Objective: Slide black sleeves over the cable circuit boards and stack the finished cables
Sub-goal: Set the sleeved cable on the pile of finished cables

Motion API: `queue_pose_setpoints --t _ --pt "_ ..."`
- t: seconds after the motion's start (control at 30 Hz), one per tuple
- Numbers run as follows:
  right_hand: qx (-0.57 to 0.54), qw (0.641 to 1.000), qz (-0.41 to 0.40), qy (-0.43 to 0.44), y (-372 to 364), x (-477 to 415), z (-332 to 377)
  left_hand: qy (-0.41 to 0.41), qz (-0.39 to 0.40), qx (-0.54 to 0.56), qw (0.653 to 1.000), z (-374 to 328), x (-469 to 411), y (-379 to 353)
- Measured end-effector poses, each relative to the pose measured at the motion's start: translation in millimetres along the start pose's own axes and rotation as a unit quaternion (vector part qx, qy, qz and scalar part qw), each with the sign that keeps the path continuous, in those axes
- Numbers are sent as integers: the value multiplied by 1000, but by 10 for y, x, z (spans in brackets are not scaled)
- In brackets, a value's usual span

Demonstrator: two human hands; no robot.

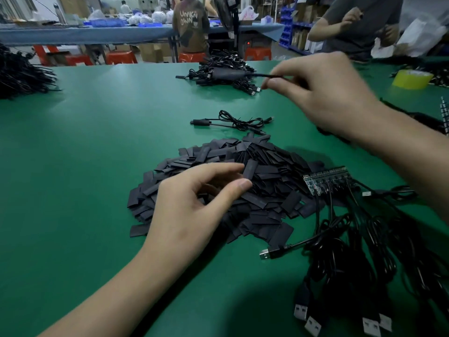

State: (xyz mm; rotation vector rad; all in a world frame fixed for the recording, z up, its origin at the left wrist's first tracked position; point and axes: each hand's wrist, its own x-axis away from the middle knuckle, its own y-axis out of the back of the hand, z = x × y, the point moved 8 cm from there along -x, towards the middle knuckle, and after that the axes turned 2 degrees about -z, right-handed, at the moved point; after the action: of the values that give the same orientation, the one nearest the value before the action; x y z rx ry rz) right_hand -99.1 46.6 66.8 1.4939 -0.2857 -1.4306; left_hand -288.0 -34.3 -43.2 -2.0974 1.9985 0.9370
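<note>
A heap of flat black sleeves [255,171] lies in the middle of the green table [97,142]. My left hand [194,200] hovers over the heap's left side and pinches one sleeve [249,169] between thumb and forefinger. My right hand [323,93] is raised at the far right and pinches the cable of a sleeved cable [229,73] that hangs over the stack of finished cables [223,71]. One finished cable [233,122] lies alone behind the heap. A row of bare circuit boards [325,182] with their cables [364,251] lies at the right.
A bundle of black cables [21,74] sits at the far left edge. A yellow tape roll [411,79] stands at the far right. USB plugs [313,322] lie near the front right. People work behind the table.
</note>
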Motion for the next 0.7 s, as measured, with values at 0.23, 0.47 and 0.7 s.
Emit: queue_pose_setpoints --t 0.23,0.47,0.7 --pt "134 974 177 31 -1320 -853 -115 -21 11 -24 999 -9 12 -35" --pt "126 969 210 26 -1866 -888 -111 -44 25 -53 997 -30 0 -79" --pt "59 989 130 33 -1296 -487 46 -49 31 -73 996 -37 5 -103"
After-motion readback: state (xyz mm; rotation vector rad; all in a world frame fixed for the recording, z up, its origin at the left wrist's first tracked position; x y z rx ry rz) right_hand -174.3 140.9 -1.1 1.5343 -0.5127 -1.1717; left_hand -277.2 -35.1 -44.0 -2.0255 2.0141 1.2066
